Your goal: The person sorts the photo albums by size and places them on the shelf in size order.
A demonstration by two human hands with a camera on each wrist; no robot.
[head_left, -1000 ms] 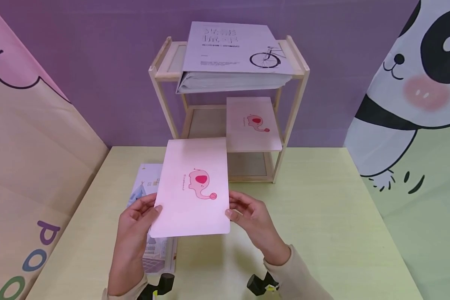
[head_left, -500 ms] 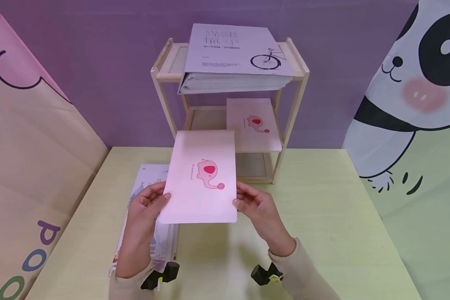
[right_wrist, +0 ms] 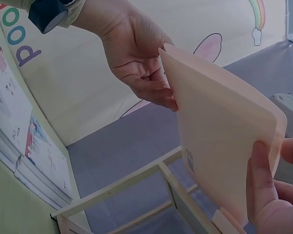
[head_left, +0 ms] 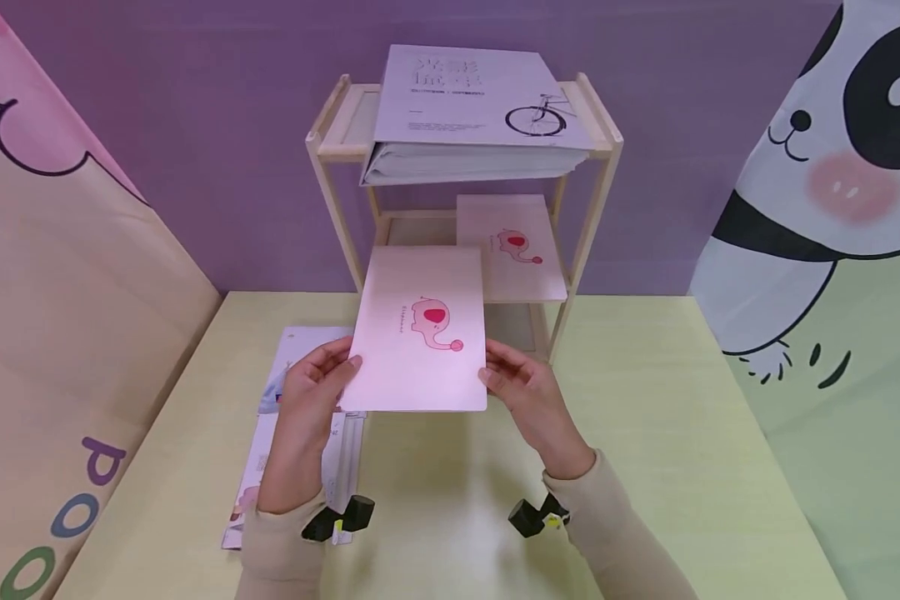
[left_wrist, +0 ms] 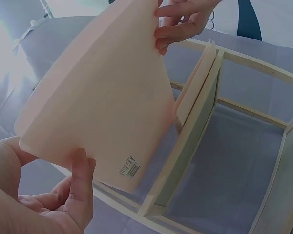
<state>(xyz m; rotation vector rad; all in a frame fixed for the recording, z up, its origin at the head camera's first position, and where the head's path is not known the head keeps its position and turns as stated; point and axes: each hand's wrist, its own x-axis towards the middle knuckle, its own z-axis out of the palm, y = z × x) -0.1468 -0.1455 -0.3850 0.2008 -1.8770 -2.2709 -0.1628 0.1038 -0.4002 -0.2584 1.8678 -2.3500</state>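
Both hands on the notebook, and we see a firm two-sided hold! Our left hand [head_left: 303,412] pinches the left edge of a pale pink elephant notebook [head_left: 420,379], thumb tip resting on the cover, fingers bent in behind. Over on the other side, our right hand [head_left: 532,400] matches it, thumb at the right edge of the cover and fingers tucked underneath. The gap between thumb and fingers is narrow at each side, just the thickness of the notebook. From the left wrist we catch a fingertip pressed against the plain back, close to a small barcode label [left_wrist: 131,168].

The notebook hangs in the air above the pale table [head_left: 682,433], cover up, right in front of the wooden rack [head_left: 345,153]. In the head view its far edge overlaps the middle shelf; whether it touches the wood, we cannot tell. On the right of that shelf lies a second elephant notebook [head_left: 510,218], its near left corner hidden behind ours. Up top we have a thick white book [head_left: 465,104] with a bicycle on its cover, lying flat. And down on the table, partly under our left forearm in this view, sits a stack of books [head_left: 345,454].
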